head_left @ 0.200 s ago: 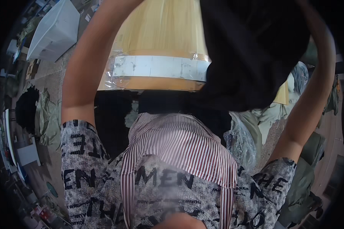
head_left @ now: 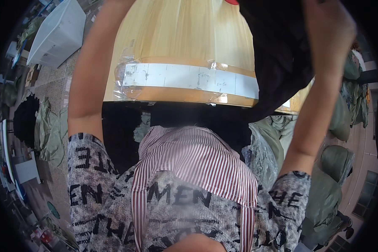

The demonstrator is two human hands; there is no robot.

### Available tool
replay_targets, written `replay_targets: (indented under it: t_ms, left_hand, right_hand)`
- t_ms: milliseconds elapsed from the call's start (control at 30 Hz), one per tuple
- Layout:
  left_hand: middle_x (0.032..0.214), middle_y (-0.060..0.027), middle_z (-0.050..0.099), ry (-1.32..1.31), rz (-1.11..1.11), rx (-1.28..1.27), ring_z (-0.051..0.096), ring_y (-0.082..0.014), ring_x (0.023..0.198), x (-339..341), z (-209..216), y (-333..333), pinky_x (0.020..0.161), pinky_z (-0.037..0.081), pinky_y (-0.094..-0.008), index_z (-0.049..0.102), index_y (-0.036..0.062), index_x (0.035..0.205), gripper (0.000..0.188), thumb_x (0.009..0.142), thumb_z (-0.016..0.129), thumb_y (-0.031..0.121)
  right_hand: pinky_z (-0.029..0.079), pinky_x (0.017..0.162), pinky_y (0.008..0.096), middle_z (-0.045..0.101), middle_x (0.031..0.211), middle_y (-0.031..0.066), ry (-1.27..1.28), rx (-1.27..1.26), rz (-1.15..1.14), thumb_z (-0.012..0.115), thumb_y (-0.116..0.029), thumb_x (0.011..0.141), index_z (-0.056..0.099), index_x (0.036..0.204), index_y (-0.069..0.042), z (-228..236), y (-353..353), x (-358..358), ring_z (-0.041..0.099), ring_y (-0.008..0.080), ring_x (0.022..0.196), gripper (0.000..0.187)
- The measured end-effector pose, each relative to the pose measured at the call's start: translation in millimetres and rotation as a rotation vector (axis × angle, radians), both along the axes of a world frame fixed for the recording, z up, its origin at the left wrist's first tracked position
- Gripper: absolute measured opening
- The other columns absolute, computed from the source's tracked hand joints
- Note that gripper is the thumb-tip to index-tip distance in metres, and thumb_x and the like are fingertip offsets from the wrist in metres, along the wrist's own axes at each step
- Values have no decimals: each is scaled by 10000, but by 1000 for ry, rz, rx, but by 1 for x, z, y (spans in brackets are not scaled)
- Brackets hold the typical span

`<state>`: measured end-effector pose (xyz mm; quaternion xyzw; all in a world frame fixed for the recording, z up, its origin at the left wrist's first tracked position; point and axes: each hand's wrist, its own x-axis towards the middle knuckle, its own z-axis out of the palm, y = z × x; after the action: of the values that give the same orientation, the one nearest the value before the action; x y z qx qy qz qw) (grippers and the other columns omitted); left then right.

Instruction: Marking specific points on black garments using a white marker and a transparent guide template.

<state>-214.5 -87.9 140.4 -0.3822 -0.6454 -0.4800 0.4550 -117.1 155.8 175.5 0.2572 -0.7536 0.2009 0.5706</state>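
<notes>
A dark black cloth (head_left: pixel 281 50) hangs at the upper right, over the right part of a light wood-grain table (head_left: pixel 180 29) and down past its near edge. My right hand (head_left: pixel 329 23) is at the top right, closed at the cloth's upper edge; its fingers are partly hidden and blurred. My left forearm (head_left: pixel 92 71) reaches up along the table's left side, and the hand lies beyond the top of the picture. A small part of a red object (head_left: pixel 232 1) shows at the top edge beside the cloth.
A white marked strip (head_left: pixel 189 77) is taped along the table's near edge. At the upper left stands a white plastic bin (head_left: pixel 56 35). Black cloth (head_left: pixel 26 119) and olive cloth (head_left: pixel 49 134) lie left; clear plastic wrap (head_left: pixel 262 153) and green bundles (head_left: pixel 327 201) are at the right.
The black cloth has swung right, uncovering more of the table and the strip. My right hand has come into view and moved inward; my left forearm has shifted slightly left.
</notes>
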Motion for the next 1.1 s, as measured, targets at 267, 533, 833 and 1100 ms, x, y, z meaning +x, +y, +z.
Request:
replay_targets:
  t_ms: [267, 533, 833, 1100]
  left_hand:
    - [983, -66, 696, -1056, 51, -244, 642, -109, 898, 81, -210, -85, 805, 507, -243, 664, -5, 954, 135, 840, 599, -38]
    - [1128, -154, 652, -1095, -7, 12, 607, -194, 1075, 131, -242, -75, 933, 476, -295, 620, -24, 910, 124, 833, 572, -109]
    - [1130, -155, 655, -871, -4, 91, 615, -233, 1074, 144, -248, -70, 937, 465, -312, 622, -7, 893, 120, 829, 579, -98]
    - [1164, -150, 631, -499, 595, -395, 512, -357, 1204, 169, -225, -39, 1019, 390, -436, 658, 16, 969, 193, 800, 585, -41]
  right_hand:
    - [510, 615, 376, 624, 877, 36, -891, 82, 180, 640, 18, 697, 644, 890, -126, -257, -10, 35, 640, 267, 721, 241]
    - [488, 593, 304, 634, 860, 18, -961, -88, 169, 622, 49, 696, 693, 826, -102, -267, -4, 44, 624, 179, 670, 211]
    - [494, 601, 310, 638, 867, 19, -937, -60, 221, 614, 82, 661, 695, 825, -104, -268, -2, 45, 629, 194, 686, 260]
    - [514, 610, 334, 630, 860, 29, -895, -57, 226, 599, 75, 646, 699, 817, -102, -272, -5, 42, 643, 218, 719, 266]
